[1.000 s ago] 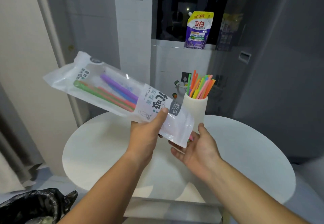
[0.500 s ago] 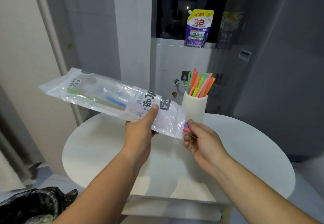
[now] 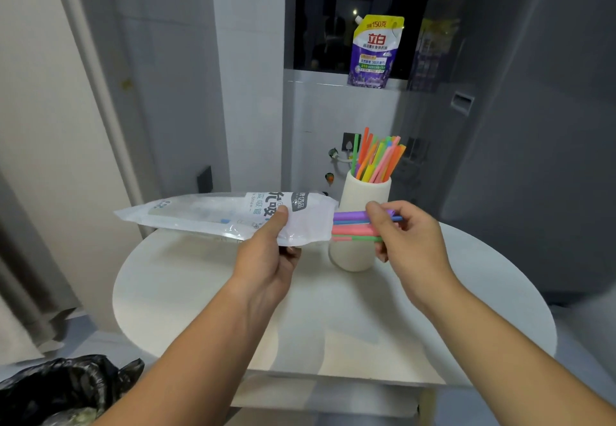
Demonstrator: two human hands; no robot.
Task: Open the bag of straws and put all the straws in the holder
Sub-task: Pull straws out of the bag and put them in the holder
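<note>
My left hand (image 3: 266,255) grips a clear plastic straw bag (image 3: 216,217) near its open right end and holds it about level above the round white table (image 3: 206,292). A small bunch of straws (image 3: 350,227), purple, blue, pink and green, sticks out of the bag's mouth. My right hand (image 3: 405,235) pinches their outer ends. Just behind the bunch stands a cream holder (image 3: 363,192) with several coloured straws (image 3: 378,159) upright in it.
A purple and yellow refill pouch (image 3: 375,52) stands on the ledge behind the table. A large grey appliance (image 3: 533,125) fills the right side. A bin with a black liner (image 3: 60,389) sits at the lower left, beside a curtain.
The bag has tipped from slanting up-left to about level. My right hand went from open under the bag's mouth to pinching the straw ends, and has drawn them partway out to the right.
</note>
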